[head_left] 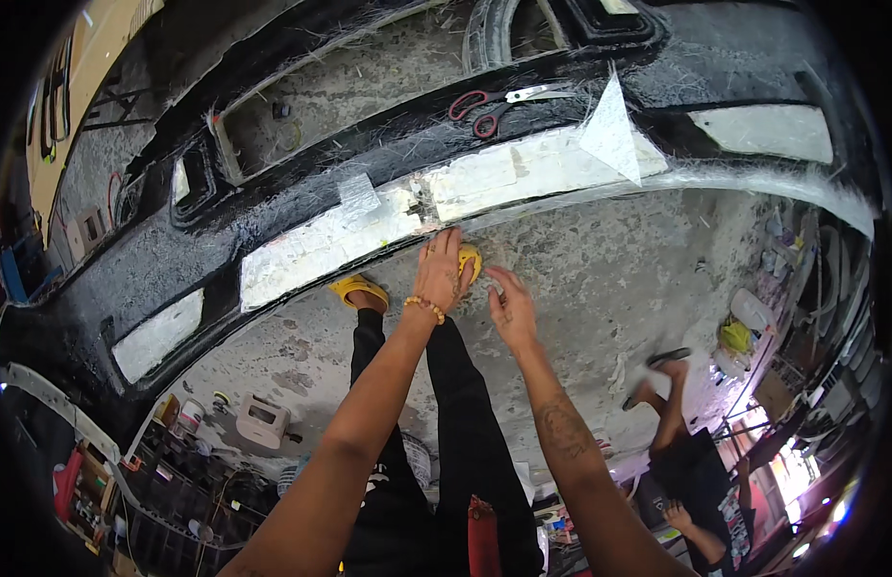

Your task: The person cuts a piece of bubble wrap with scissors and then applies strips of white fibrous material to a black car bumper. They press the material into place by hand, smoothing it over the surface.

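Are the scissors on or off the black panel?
On: the scissors lie on the black panel, clear of the left hand and right hand.

Across the upper view, bumper shell (pixel 215 245), with floor (pixel 600 250) beyond and below. On the shell, scissors (pixel 511 96) just left of the larger sheet (pixel 614 135); farther left and lower, smaller sheet (pixel 359 195). At the shell's near edge, left hand (pixel 441 277); just right of that, right hand (pixel 513 310). On the floor, lower left, stool (pixel 263 423); lower right, another person (pixel 691 471).
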A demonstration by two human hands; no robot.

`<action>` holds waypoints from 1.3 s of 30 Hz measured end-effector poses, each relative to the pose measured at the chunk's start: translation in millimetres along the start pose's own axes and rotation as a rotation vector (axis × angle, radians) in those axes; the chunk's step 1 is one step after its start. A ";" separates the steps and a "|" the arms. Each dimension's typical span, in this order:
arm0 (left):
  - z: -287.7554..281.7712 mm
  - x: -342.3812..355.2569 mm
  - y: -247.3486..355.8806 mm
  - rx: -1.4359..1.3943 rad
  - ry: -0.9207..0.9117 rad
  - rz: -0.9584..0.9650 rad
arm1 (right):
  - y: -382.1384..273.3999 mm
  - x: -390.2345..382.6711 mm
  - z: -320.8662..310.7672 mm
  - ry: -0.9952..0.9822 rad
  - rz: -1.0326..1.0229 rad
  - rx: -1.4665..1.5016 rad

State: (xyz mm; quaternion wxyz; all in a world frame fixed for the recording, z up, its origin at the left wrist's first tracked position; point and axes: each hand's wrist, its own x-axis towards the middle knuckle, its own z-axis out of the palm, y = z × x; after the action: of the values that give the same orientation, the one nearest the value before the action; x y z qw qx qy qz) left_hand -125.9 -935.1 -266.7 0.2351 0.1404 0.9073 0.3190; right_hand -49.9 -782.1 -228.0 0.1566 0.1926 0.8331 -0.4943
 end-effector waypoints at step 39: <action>32.7 31.2 43.9 0.117 0.011 -0.151 | -45.1 -244.3 56.2 0.122 0.497 0.229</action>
State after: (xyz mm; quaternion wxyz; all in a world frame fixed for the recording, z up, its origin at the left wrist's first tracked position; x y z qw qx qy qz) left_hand -131.0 -872.5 -271.3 0.2452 0.0833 0.9336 0.2476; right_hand 146.7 -892.1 -109.3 0.1995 0.4368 0.7069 -0.5193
